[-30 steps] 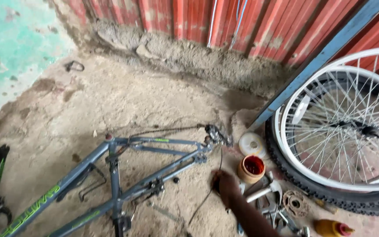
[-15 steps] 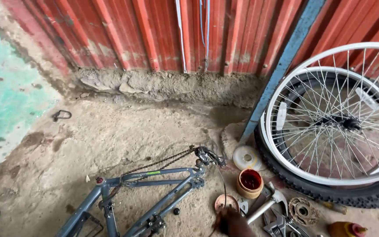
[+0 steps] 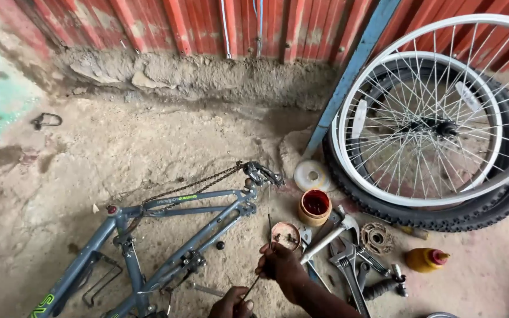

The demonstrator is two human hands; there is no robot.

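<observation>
Thin rod (image 3: 261,272) (head view): gripped by both hands, long axis running from the near left hand (image 3: 229,304) up past the right hand (image 3: 279,265), tip toward the far small tin (image 3: 286,234), right of the grey bicycle frame (image 3: 166,235) on the floor.

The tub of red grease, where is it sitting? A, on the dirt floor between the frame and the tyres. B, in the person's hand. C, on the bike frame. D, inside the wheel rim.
A: the tub stands on the floor, right of the frame and left of the tyres.
</observation>
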